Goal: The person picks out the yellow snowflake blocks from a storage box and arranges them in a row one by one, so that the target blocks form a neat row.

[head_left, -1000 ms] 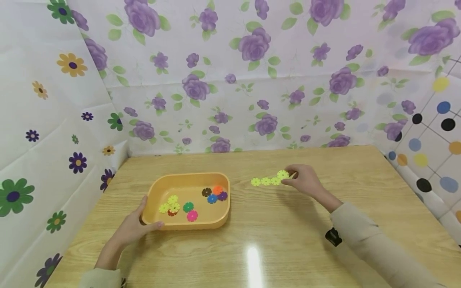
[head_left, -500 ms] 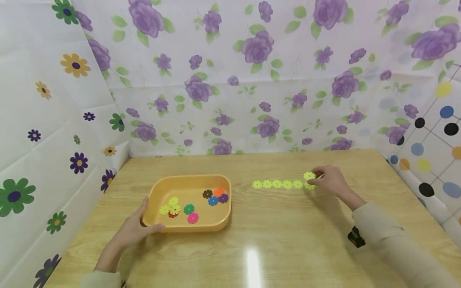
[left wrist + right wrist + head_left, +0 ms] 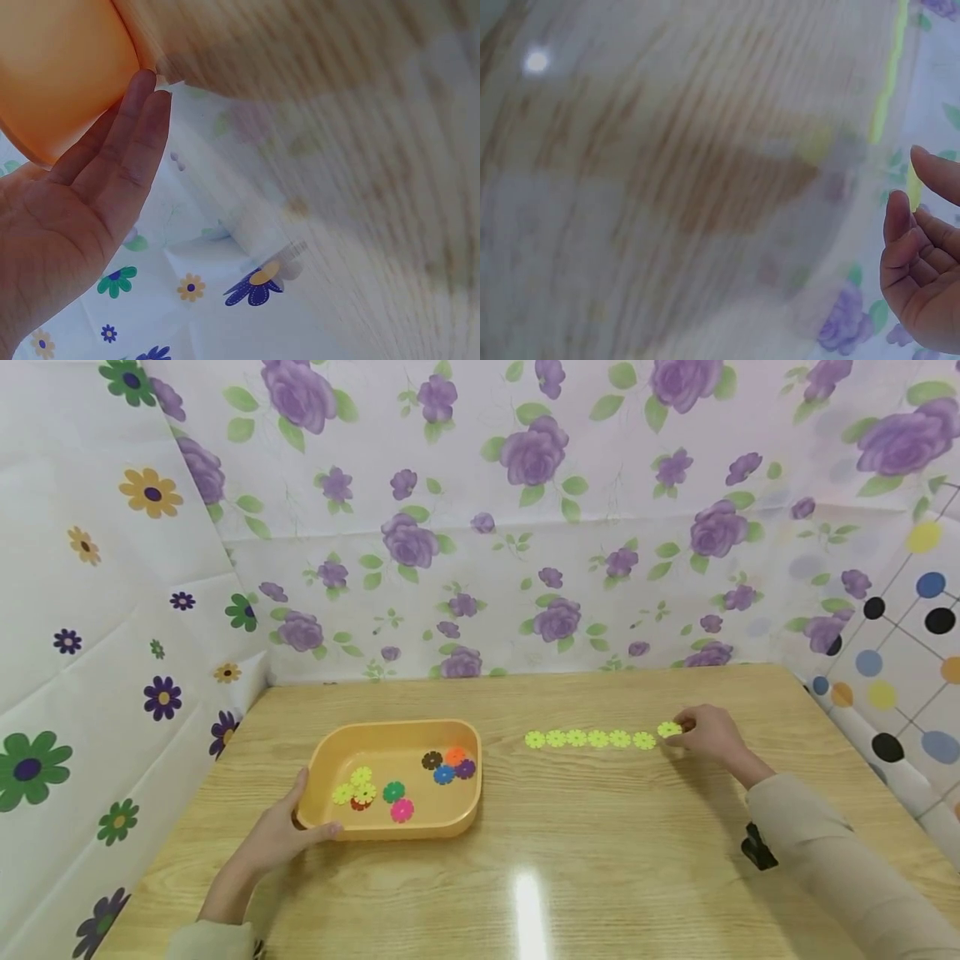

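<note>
My left hand grips the left end of an orange-yellow plastic basin, thumb over the near rim and fingers along the outer wall. In the left wrist view those fingers lie against the wall of the basin. My right hand pinches a yellow-green snowflake building disc between thumb and fingers. It is held tilted at the right end of a straight row of several matching discs lying on the table. In the right wrist view, the held disc shows edge-on between thumb and fingertips.
Inside the basin lie more yellow-green discs, a green disc, a pink disc, and black, orange, blue and purple discs. A red disc is partly covered. The wooden table meets a flowered wall covering behind.
My right hand has moved right along the row with the pinched disc, uncovering more of the laid discs. The left hand and basin have stayed in place.
</note>
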### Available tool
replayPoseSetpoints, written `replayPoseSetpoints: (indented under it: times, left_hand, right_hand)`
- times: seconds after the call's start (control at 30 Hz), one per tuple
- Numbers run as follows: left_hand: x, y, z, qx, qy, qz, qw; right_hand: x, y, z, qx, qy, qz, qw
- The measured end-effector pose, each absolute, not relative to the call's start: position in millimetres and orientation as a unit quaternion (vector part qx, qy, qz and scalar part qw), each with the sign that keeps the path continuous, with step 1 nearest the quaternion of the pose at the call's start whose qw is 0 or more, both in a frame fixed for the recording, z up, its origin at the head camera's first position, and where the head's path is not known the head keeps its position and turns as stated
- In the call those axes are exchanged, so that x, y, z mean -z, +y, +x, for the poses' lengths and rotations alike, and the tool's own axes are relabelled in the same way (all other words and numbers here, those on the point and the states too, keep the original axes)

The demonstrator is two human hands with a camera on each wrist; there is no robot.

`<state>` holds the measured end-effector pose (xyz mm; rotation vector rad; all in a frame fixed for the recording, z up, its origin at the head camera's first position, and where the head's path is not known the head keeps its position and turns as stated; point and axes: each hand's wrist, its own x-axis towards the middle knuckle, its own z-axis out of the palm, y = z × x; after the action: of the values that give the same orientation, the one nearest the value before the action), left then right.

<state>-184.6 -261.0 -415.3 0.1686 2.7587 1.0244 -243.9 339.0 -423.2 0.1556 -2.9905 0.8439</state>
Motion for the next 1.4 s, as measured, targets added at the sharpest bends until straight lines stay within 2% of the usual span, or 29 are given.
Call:
replayPoseSetpoints:
  times: [0.5,0.77,1.1,1.4]
  left_hand:
    - [413.1,-259.4,-183.4,-0.349,0.93,0.056,0.1]
    - [412.7,-259.3,-183.5,-0.351,0.929,0.052,0.103]
    - [411.7,-259.5,-184.1,-0.352,0.929,0.052,0.1]
    - [413.2,-260.5,-183.8,-0.351,0.93,0.054,0.097]
  right_hand:
    - [439.6,345.9,-252.0,-0.279,-0.959,0.031,-0.023]
    - [431.7,345.0,-249.6,-0.293,-0.956,0.024,-0.006]
    - [406.5,307.3,-241.9,-0.325,-0.943,0.064,-0.003]
    - [404.6,269.0,-238.1,-0.382,-0.919,0.102,-0.012]
